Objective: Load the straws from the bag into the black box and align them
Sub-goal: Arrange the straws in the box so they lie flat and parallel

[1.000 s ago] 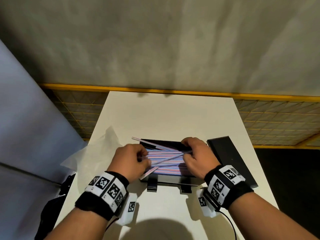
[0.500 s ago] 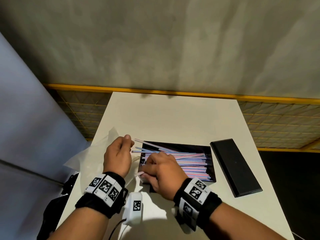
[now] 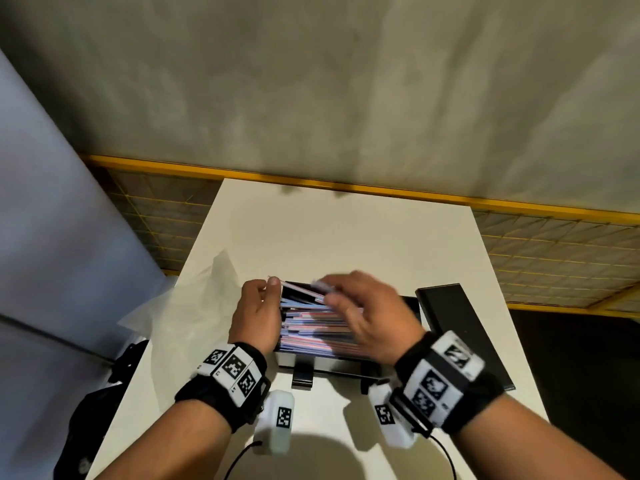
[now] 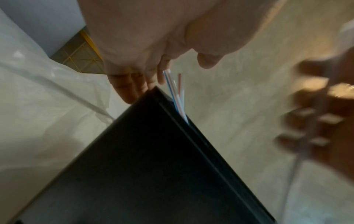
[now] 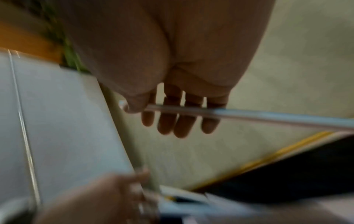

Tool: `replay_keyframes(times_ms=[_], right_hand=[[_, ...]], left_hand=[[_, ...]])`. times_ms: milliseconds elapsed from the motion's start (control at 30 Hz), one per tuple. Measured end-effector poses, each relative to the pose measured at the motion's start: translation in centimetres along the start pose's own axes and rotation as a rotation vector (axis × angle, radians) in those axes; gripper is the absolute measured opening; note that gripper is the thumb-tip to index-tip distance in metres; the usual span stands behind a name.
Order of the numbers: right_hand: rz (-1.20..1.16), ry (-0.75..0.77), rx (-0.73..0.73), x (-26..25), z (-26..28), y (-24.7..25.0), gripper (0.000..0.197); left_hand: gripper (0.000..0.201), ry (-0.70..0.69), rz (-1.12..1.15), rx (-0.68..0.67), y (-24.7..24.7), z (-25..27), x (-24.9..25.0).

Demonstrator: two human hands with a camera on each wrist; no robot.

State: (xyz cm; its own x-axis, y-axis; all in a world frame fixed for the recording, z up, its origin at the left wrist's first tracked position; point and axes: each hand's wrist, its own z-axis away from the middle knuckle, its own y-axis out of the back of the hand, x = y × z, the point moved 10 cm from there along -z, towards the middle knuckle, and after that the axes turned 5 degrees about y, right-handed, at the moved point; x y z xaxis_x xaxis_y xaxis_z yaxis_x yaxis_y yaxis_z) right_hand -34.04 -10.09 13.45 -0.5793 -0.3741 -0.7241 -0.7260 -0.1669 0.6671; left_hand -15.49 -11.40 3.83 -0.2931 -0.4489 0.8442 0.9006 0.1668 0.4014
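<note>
The black box (image 3: 332,368) stands in the middle of the white table, filled with red, blue and white striped straws (image 3: 311,329) lying roughly left to right. My left hand (image 3: 268,289) is at the box's left end, its straight fingers (image 4: 134,87) against the box corner (image 4: 153,166) beside a few straw tips (image 4: 177,94) that stick out. My right hand (image 3: 332,292), blurred, hovers over the far side of the box. Its thumb pinches a few straws (image 5: 268,116) against the fingers (image 5: 172,121). The clear plastic bag (image 3: 187,306) lies flat to the left.
The box's black lid (image 3: 457,327) lies on the table to the right of the box. The table's (image 3: 346,237) far half is bare. A yellow-framed mesh fence (image 3: 554,244) runs behind it. Dark gear (image 3: 90,427) sits on the floor at the left.
My right hand has moved from the near left corner of the box up to its far side, lifting a few straws. The left hand has closed in on the box's left end.
</note>
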Motion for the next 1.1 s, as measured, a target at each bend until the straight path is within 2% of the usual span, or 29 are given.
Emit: replay_keyframes(times_ms=[33, 100, 200, 267, 333, 400, 467, 533, 633, 767, 867, 1000, 1067, 1100], right_hand=[[0.139, -0.049, -0.136, 1.9, 0.4, -2.3, 0.045], [0.391, -0.134, -0.291, 4.9, 1.5, -4.4, 0.071], [0.588, -0.294, -0.404, 8.1, 2.9, -4.7, 0.104], [0.625, -0.321, -0.454, 8.8, 3.5, -5.3, 0.111], [0.643, -0.293, -0.451, 8.7, 3.4, -5.9, 0.110], [0.646, -0.267, -0.422, 8.4, 3.0, -6.1, 0.101], [0.622, -0.296, -0.403, 8.9, 3.0, -5.7, 0.096], [0.594, -0.342, -0.421, 9.9, 3.4, -5.7, 0.100], [0.560, -0.328, -0.418, 9.8, 3.4, -6.1, 0.099], [0.530, -0.279, -0.328, 9.0, 3.0, -5.2, 0.088], [0.543, -0.292, -0.352, 9.0, 3.2, -5.4, 0.087], [0.600, -0.325, -0.411, 9.3, 3.5, -6.2, 0.093], [0.600, -0.336, -0.394, 9.3, 3.6, -6.0, 0.095], [0.600, -0.345, -0.386, 9.3, 3.6, -5.7, 0.096]], left_hand=[[0.040, 0.005, -0.033, -0.001, -0.1, 0.1, 0.0], [0.040, 0.008, -0.075, 0.009, 0.1, 0.1, -0.1], [0.035, -0.006, -0.105, -0.019, -0.1, 0.2, -0.3], [0.027, -0.027, -0.118, -0.047, -0.5, 0.4, -0.1], [0.027, -0.059, -0.149, -0.012, -0.4, 0.5, 0.4], [0.029, -0.091, -0.212, 0.060, 0.2, 0.4, 0.7], [0.032, -0.145, -0.319, 0.079, 0.1, 0.3, 1.0], [0.033, -0.170, -0.392, 0.067, -0.4, 0.4, 1.0], [0.030, -0.156, -0.379, 0.085, 0.0, 0.7, 1.3], [0.030, -0.077, -0.284, 0.121, 1.6, 0.0, 1.0], [0.026, -0.015, -0.317, 0.046, 1.1, -0.6, 0.2], [0.030, -0.077, -0.349, -0.111, -1.3, 0.5, 0.5], [0.047, -0.091, -0.343, -0.258, -3.3, 1.1, -0.2], [0.063, -0.082, -0.336, -0.332, -4.2, 1.5, -0.8]])
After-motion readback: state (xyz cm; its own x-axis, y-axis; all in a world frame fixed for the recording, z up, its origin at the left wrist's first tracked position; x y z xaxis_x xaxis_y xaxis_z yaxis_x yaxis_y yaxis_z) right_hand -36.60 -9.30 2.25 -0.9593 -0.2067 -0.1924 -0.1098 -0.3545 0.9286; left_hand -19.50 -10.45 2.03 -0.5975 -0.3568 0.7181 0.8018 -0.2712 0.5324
